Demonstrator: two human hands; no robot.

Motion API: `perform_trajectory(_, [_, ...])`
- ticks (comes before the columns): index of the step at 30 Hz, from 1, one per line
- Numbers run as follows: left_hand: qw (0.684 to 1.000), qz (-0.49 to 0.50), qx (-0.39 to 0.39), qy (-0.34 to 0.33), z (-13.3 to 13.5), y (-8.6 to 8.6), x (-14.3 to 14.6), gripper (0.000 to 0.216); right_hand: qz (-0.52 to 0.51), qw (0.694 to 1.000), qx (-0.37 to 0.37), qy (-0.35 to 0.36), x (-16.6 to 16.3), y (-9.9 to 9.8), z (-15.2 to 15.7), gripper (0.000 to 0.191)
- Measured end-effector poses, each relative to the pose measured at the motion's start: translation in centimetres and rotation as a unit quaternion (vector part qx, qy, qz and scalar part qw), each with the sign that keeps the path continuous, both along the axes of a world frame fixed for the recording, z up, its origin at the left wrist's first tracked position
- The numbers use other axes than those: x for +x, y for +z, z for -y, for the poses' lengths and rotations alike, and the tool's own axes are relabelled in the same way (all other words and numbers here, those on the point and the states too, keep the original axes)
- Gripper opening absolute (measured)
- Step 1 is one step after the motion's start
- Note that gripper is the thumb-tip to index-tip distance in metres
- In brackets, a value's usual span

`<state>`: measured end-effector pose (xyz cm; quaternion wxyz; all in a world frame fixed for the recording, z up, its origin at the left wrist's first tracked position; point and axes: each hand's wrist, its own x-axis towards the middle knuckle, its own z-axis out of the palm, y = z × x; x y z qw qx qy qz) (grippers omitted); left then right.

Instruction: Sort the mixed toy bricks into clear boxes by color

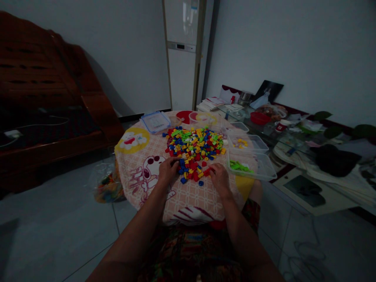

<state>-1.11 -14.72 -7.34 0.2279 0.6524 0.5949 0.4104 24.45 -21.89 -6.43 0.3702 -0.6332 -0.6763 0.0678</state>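
A heap of small toy building blocks (195, 143) in red, yellow, blue and green lies on a round cloth-covered table (135, 156). At the heap's near left edge is my left hand (169, 170), its fingers curled beside several blue blocks (182, 165); what they hold, if anything, is too dark to make out. Across from it, my right hand (219, 178) has its fingertips closed on a red block (207, 172). Between both hands lie loose red and yellow blocks, with a round blue piece (201, 183) nearest me.
Clear plastic boxes stand at the right: one with green pieces (241, 167), one with yellow pieces (242, 143). A blue-rimmed lid (155, 121) lies back left. A bag of toys (108, 186) sits on the floor. A cluttered glass table (266, 135) adjoins at right.
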Motion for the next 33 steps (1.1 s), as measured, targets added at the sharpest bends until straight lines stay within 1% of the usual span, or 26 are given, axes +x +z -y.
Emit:
perform_trajectory(5, [1.0, -0.002, 0.004, 0.0, 0.2, 0.3, 0.1, 0.033, -0.051, 0.997, 0.031, -0.041, -0.3, 0.2, 0.4, 0.019])
perform_trajectory(8, [1.0, -0.006, 0.005, 0.0, 0.3, 0.4, 0.1, 0.033, -0.095, 0.991, 0.051, -0.076, -0.1, 1.0, 0.6, 0.013])
perform_trajectory(10, [1.0, -0.008, -0.001, -0.002, 0.3, 0.5, 0.1, 0.034, -0.106, 0.987, 0.071, -0.097, 0.5, 1.7, 0.8, 0.011])
perform_trajectory(13, [1.0, -0.009, -0.008, -0.003, 0.3, 0.6, 0.1, 0.035, -0.095, 0.979, 0.112, -0.139, 2.2, 2.8, 0.8, 0.01])
perform_trajectory(15, [1.0, -0.006, -0.007, -0.001, 0.3, 0.5, 0.1, 0.035, -0.078, 0.971, 0.131, -0.184, 3.7, 3.2, 0.8, 0.01])
perform_trajectory(18, [1.0, 0.0, -0.003, 0.001, 0.2, 0.4, 0.1, 0.034, -0.042, 0.955, 0.134, -0.261, 6.2, 3.4, 0.7, 0.01])
perform_trajectory(21, [1.0, 0.001, 0.0, 0.001, 0.2, 0.3, 0.1, 0.034, -0.005, 0.944, 0.122, -0.306, 8.1, 3.1, 0.7, 0.011])
perform_trajectory(24, [1.0, 0.0, 0.004, -0.001, 0.3, 0.4, 0.1, 0.034, 0.016, 0.943, 0.115, -0.312, 8.7, 2.8, 0.7, 0.017])
perform_trajectory(26, [1.0, -0.001, 0.005, -0.002, 0.3, 0.5, 0.1, 0.034, 0.018, 0.943, 0.122, -0.311, 8.1, 2.7, 0.7, 0.02])
perform_trajectory(28, [1.0, -0.003, 0.003, 0.0, 0.3, 0.5, 0.1, 0.033, 0.017, 0.944, 0.134, -0.302, 6.9, 2.9, 0.7, 0.021])
perform_trajectory(31, [1.0, -0.006, 0.001, 0.002, 0.3, 0.5, 0.1, 0.032, 0.022, 0.953, 0.151, -0.26, 4.8, 3.2, 0.6, 0.023])
perform_trajectory(33, [1.0, -0.003, -0.001, 0.002, 0.2, 0.4, 0.1, 0.032, 0.025, 0.961, 0.15, -0.231, 4.3, 3.3, 0.4, 0.025])
